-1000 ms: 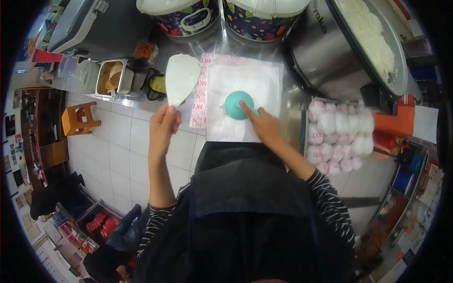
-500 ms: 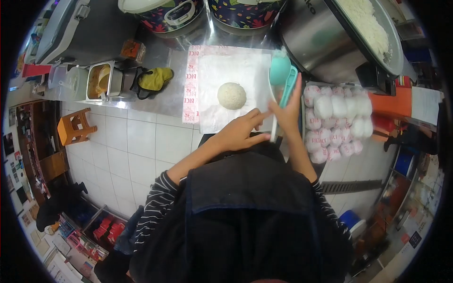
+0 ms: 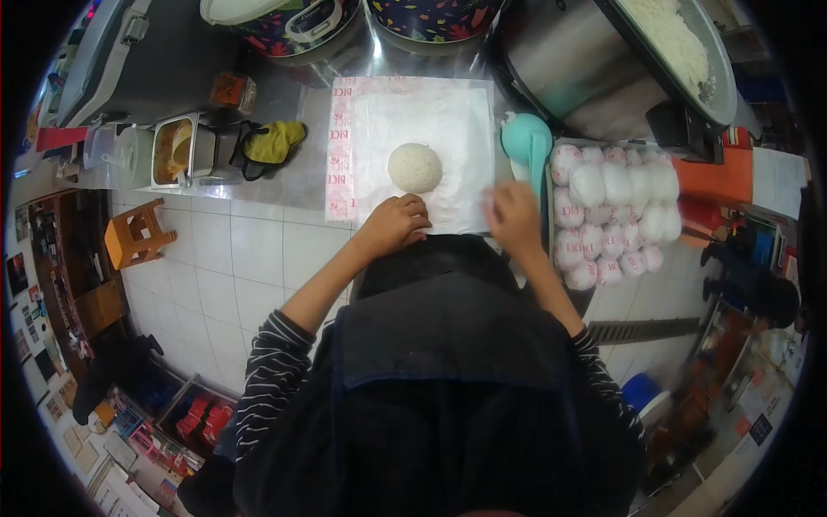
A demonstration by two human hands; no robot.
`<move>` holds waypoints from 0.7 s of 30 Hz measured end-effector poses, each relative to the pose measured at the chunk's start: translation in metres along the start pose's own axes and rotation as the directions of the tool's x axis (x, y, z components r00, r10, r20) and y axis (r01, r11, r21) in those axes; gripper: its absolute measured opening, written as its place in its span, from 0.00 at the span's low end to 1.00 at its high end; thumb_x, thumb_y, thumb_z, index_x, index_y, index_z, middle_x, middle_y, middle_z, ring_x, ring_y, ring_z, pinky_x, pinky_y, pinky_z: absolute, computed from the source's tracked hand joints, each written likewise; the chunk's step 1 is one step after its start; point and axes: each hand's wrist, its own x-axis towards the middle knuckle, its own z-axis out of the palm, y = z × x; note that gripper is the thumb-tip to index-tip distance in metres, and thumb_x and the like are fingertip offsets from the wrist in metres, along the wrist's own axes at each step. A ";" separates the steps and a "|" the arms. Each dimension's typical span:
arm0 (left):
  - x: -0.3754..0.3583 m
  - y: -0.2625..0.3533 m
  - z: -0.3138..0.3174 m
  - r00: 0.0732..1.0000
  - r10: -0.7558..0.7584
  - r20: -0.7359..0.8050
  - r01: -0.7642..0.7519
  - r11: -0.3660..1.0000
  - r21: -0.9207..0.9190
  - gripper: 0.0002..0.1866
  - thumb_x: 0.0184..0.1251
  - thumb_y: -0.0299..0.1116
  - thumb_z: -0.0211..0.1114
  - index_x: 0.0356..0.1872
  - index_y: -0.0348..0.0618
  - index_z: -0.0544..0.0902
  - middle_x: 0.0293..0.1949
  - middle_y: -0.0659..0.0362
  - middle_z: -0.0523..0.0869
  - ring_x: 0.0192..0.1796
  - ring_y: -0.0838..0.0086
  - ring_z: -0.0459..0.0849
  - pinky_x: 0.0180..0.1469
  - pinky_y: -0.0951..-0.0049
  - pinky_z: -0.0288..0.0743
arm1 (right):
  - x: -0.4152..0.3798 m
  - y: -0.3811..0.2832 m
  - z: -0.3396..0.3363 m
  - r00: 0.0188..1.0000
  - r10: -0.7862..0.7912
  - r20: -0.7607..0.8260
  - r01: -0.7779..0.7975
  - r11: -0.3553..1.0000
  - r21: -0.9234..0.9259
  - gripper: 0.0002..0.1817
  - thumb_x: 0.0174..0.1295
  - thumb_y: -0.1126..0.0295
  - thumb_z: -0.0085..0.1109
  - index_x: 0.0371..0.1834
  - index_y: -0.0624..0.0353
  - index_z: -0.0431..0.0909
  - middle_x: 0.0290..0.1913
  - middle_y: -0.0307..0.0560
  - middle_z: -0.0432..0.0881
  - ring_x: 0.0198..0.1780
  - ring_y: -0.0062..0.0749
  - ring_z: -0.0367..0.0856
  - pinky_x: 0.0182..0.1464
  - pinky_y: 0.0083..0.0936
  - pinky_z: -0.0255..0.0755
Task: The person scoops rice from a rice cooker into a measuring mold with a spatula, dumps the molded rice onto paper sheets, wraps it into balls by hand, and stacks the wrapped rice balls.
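A dome of white rice (image 3: 414, 168) sits on a stack of white wrapping paper (image 3: 465, 129) with red RICE print along its left edge. Just below the dome, my left hand (image 3: 394, 226) has its fingers curled over the near edge of the top sheet, thumb tucked at the edge. My right hand (image 3: 515, 217) hovers at the paper's right edge, its fingertips smeared by motion. Beyond it lies a teal scoop (image 3: 525, 138), bowl away from me and handle pointing toward me.
Paper-wrapped rice packs (image 3: 603, 202) are stacked on the right. A large steel rice container (image 3: 594, 69) stands behind them. Patterned pots (image 3: 293, 30) line the back. To the left are a yellow-black cloth item (image 3: 274, 145) and a steel food pan (image 3: 183, 151).
My right hand has let go of the teal scoop, now lying right of the paper, and moved down. My left hand has shifted left to the paper's near edge.
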 end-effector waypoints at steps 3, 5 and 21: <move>0.001 0.000 -0.002 1.000 0.003 -0.011 -0.003 0.999 -0.034 0.08 0.45 0.28 0.71 0.29 0.44 0.84 0.37 0.60 0.82 0.49 0.65 0.79 0.48 0.65 0.75 | -0.012 -0.008 0.012 0.904 -0.272 0.330 0.060 0.845 0.532 0.11 0.46 0.71 0.68 0.34 0.55 0.80 0.37 0.43 0.75 0.42 0.41 0.72 0.44 0.32 0.69; 0.002 -0.001 -0.003 1.000 -0.010 -0.016 0.009 0.999 -0.042 0.07 0.45 0.28 0.70 0.29 0.43 0.84 0.36 0.60 0.82 0.48 0.65 0.79 0.48 0.65 0.75 | -0.015 -0.013 0.016 0.875 -0.392 0.285 0.223 0.848 0.481 0.10 0.43 0.69 0.69 0.29 0.54 0.79 0.32 0.40 0.74 0.40 0.37 0.73 0.39 0.33 0.68; -0.003 0.000 -0.001 0.992 -0.117 -0.041 0.109 0.980 -0.166 0.03 0.49 0.23 0.67 0.27 0.37 0.83 0.37 0.55 0.83 0.49 0.61 0.80 0.51 0.63 0.74 | -0.039 0.010 -0.041 0.413 -0.001 0.911 -0.019 1.000 0.010 0.07 0.46 0.73 0.64 0.30 0.56 0.82 0.33 0.48 0.81 0.38 0.47 0.81 0.40 0.38 0.75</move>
